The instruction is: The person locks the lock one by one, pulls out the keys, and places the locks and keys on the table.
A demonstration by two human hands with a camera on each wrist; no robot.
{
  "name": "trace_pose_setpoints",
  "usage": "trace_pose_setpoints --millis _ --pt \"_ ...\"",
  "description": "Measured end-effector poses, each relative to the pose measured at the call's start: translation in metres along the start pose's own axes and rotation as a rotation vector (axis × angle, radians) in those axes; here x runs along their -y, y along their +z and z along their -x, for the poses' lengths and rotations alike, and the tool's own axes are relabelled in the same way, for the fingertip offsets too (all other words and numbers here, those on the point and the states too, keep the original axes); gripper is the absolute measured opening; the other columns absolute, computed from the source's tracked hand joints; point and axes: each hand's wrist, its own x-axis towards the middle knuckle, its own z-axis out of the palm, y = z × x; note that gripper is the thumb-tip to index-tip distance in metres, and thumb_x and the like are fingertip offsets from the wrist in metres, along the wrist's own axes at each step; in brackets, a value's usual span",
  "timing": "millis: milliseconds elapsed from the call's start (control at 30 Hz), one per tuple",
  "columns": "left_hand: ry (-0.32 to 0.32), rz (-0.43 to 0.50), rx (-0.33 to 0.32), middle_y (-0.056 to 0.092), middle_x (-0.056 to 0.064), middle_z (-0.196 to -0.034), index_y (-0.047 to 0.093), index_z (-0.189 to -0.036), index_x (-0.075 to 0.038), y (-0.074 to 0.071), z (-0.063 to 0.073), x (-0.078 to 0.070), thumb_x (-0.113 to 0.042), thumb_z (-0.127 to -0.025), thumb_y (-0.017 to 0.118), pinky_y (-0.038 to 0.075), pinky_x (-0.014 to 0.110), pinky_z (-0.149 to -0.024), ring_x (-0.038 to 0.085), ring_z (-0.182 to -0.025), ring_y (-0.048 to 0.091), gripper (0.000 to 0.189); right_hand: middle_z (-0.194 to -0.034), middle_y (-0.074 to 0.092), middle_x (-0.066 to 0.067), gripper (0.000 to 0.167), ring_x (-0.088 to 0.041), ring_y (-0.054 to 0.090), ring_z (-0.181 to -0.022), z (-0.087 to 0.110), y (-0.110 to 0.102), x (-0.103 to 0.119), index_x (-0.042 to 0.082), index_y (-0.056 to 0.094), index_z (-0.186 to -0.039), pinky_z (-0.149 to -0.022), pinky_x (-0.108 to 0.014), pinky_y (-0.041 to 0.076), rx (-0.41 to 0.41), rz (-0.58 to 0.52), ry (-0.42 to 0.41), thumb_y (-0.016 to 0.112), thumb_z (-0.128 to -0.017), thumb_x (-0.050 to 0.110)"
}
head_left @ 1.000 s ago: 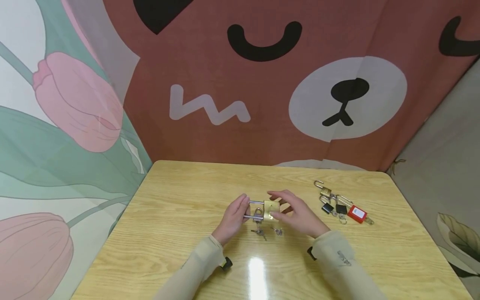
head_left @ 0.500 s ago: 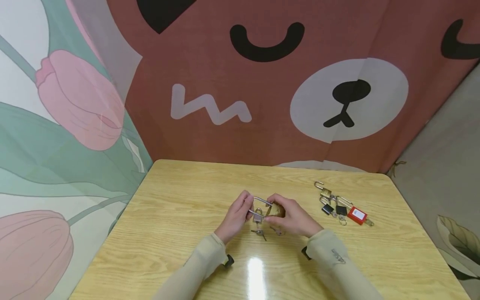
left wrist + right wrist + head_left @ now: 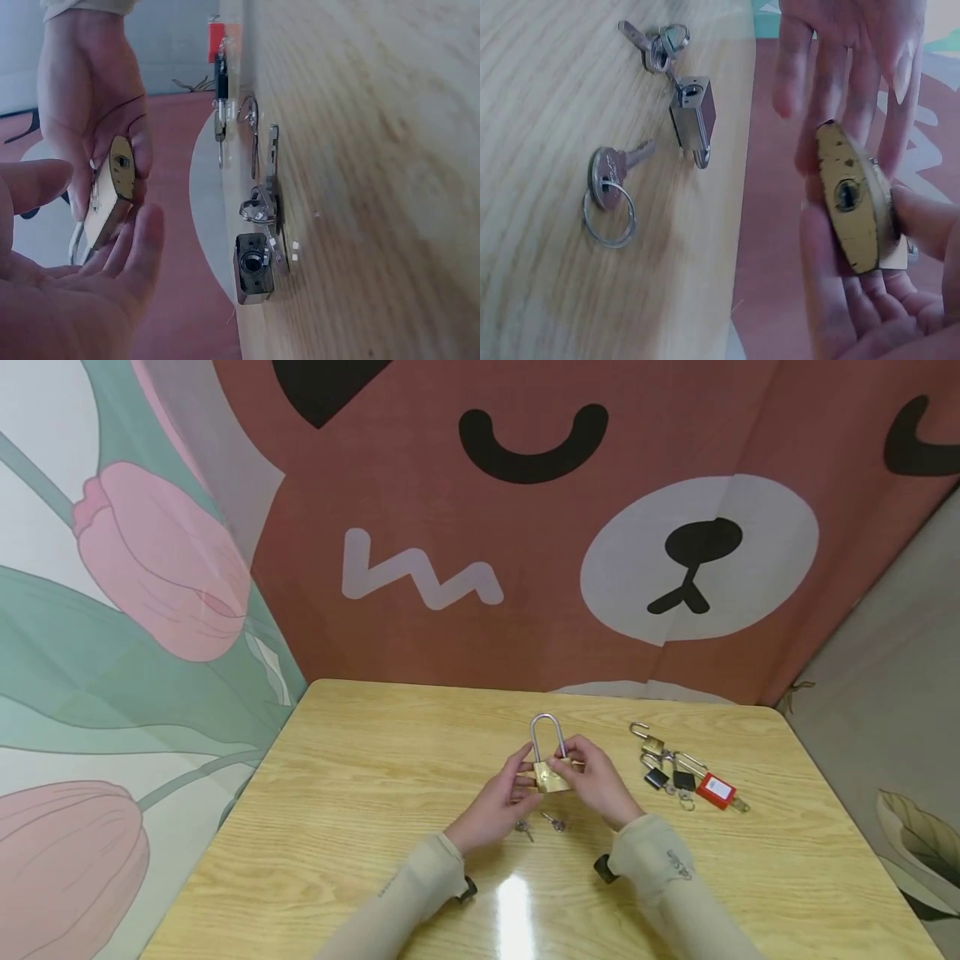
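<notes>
"What's in the hands?"

"I've got a brass padlock (image 3: 552, 777) held above the table (image 3: 360, 777). The right hand (image 3: 600, 787) pinches its body between thumb and fingers; the left hand (image 3: 491, 810) is at its left side, fingers apart and loosely straight. I can't tell whether they touch it."

"Which step is this?"

"I'd judge it's turning and steadying the padlock: its metal bar (image 3: 547, 717) points up, the keyhole (image 3: 847, 195) opposite, in the padlock's bottom end."

"And the next move?"

"I think it calls for keeping that right pinch firm. Should I need a key (image 3: 609, 184), one lies on the table, below the padlock."
</notes>
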Motion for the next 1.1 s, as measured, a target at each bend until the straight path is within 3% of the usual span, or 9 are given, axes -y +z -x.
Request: trace_pose_setpoints --millis 200,300,467,567,867,1100 --pt "0.008 -0.029 0.036 0.039 0.020 -0.161 0.018 -0.165 -0.009 0.004 -0.003 -0.001 -0.018 -0.108 0.058 0.049 0.034 -0.112 0.032 -0.137 0.056 0.071 -0.091 0.074 -0.009 0.020 -0.013 0.058 -0.077 -0.005 0.002 -0.007 0.001 0.063 -0.104 -0.063 -0.023 0.046 -0.082 0.040 0.078 0.074 -0.097 0.016" --pt "0.026 -0.159 0.058 0.039 0.019 -0.163 0.024 -0.163 -0.003 0.004 -0.006 0.000 -0.016 -0.108 0.057 0.045 0.040 -0.116 0.032 -0.144 0.049 0.065 -0.083 0.070 -0.005 0.020 -0.013 0.053 -0.072 -0.008 0.003 -0.011 0.001 0.062 -0.100 -0.060 -0.023 0.043 -0.099 0.045 0.104 0.075 -0.096 0.016" --pt "0.016 -0.414 0.084 0.032 0.021 -0.166 0.033 -0.160 -0.003 0.006 -0.010 0.003 -0.019 -0.107 0.058 0.033 0.047 -0.124 0.033 -0.154 0.034 0.061 -0.085 0.066 -0.006 0.019 -0.013 0.055 -0.074 -0.010 0.005 -0.017 0.001 0.061 -0.099 -0.060 -0.023 0.046 -0.085 0.101 0.133 0.075 -0.096 0.014" --pt "0.003 -0.505 0.104 0.034 0.020 -0.165 0.035 -0.159 -0.003 0.008 -0.012 0.004 -0.019 -0.106 0.058 0.032 0.046 -0.125 0.032 -0.153 0.036 0.060 -0.087 0.065 -0.008 0.017 -0.015 0.056 -0.077 -0.010 0.006 -0.019 0.000 0.061 -0.099 -0.062 -0.025 0.046 -0.075 0.144 0.148 0.073 -0.097 0.011" --pt "0.004 -0.611 0.119 0.042 0.013 -0.163 0.039 -0.158 -0.004 0.012 -0.011 0.004 -0.019 -0.105 0.059 0.034 0.043 -0.124 0.029 -0.150 0.042 0.059 -0.089 0.064 -0.009 0.014 -0.018 0.055 -0.081 -0.010 0.006 -0.023 -0.001 0.060 -0.103 -0.067 -0.028 0.045 -0.011 0.187 0.188 0.070 -0.098 0.008" --pt "0.025 -0.679 0.140 0.042 0.011 -0.164 0.038 -0.159 -0.006 0.011 -0.010 0.010 -0.022 -0.105 0.060 0.033 0.039 -0.125 0.026 -0.150 0.042 0.061 -0.082 0.061 -0.005 0.019 -0.018 0.054 -0.075 -0.014 0.004 -0.030 0.003 0.061 -0.094 -0.064 -0.028 0.044 0.000 0.321 0.181 0.075 -0.095 0.017"
